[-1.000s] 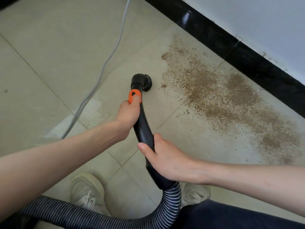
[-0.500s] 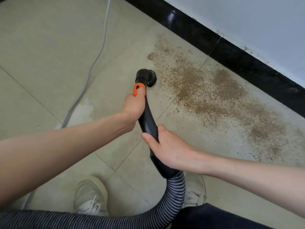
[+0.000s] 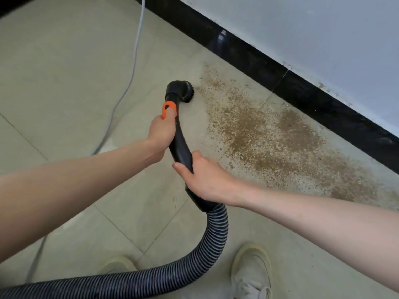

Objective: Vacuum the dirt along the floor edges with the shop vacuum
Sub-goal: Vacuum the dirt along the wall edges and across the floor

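Both hands grip the wand [image 3: 180, 145]: left hand [image 3: 160, 134] high by the orange collar to steer, right hand [image 3: 207, 180] low to brace. The brush [image 3: 187, 91] touches the dirt's [image 3: 269, 134] left edge, mid-frame beside the baseboard [image 3: 248, 55].

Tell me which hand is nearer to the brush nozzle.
Left. The left hand grips the wand just below the brush nozzle, at the orange collar; the right hand holds farther back, near the hose.

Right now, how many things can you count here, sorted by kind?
Hands: 2, left hand and right hand, both gripping the vacuum wand
Shoes: 2
Hoses: 1
Brush nozzles: 1
Cables: 1
Dirt patches: 1
Total: 9
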Demonstrator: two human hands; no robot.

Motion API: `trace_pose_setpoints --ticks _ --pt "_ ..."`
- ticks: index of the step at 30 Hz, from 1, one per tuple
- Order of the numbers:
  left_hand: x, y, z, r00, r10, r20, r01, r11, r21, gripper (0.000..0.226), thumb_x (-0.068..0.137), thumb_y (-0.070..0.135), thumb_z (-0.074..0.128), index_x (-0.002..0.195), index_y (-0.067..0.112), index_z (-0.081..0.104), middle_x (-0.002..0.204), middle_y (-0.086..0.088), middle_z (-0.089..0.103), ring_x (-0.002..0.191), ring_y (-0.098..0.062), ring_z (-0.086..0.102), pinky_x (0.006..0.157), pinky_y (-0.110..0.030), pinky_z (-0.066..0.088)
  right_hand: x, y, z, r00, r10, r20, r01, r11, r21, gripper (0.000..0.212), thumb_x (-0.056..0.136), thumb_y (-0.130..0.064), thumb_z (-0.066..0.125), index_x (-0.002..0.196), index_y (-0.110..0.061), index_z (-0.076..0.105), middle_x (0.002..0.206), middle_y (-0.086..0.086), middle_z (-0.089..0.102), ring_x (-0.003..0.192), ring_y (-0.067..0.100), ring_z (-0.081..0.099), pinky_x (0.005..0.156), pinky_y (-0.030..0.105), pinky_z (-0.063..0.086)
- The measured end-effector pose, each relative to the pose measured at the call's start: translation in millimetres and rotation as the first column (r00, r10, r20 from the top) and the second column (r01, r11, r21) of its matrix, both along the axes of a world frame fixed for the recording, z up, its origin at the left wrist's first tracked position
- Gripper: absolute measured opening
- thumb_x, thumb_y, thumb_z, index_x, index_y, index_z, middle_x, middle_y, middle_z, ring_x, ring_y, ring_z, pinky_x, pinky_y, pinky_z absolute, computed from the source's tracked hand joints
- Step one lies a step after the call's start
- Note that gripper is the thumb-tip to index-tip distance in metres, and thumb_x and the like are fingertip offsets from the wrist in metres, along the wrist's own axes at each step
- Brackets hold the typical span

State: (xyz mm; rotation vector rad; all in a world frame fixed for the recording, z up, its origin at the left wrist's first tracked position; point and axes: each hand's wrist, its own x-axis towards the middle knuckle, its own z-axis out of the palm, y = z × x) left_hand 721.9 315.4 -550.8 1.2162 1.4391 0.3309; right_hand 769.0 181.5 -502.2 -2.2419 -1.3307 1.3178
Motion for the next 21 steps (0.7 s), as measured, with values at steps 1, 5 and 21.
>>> trace_pose_setpoints --ticks 1,5,21 --pt "-3 2 -5 1.000 -0.002 0.001 0.002 1.000 0.000 0.041 0.095 0.049 0.036 0.086 0.012 0.052 0.082 -0.003 0.053 0.081 -0.023 0.052 0.078 -0.034 0.043 -1 1 -2 1.000 0.020 0.018 -0.020 1.000 -0.007 0.038 0.099 -0.050 0.038 0.100 -0.012 0.036 0.073 -0.001 0.044 0.067 0.023 0.049 0.050 0.033 0.032" --pt "4 6 -9 1.000 0.007 0.027 -0.007 1.000 0.008 0.041 0.096 0.048 0.035 0.088 0.011 0.051 0.077 0.000 0.049 0.072 -0.017 0.048 0.071 -0.032 0.039 6 7 -8 0.998 0.025 0.049 -0.024 0.999 -0.024 0.038 0.099 -0.051 0.036 0.101 -0.014 0.035 0.074 -0.002 0.044 0.073 0.027 0.052 0.056 0.036 0.037" --pt "33 -6 -13 0.993 -0.105 0.053 0.102 0.994 0.042 0.037 0.096 0.045 0.037 0.097 0.009 0.048 0.077 0.002 0.046 0.068 -0.014 0.045 0.058 -0.028 0.035 20 -9 -10 0.996 -0.087 0.009 0.087 0.996 -0.031 0.038 0.098 -0.052 0.036 0.100 -0.015 0.037 0.077 0.000 0.051 0.067 0.019 0.053 0.055 0.034 0.040"
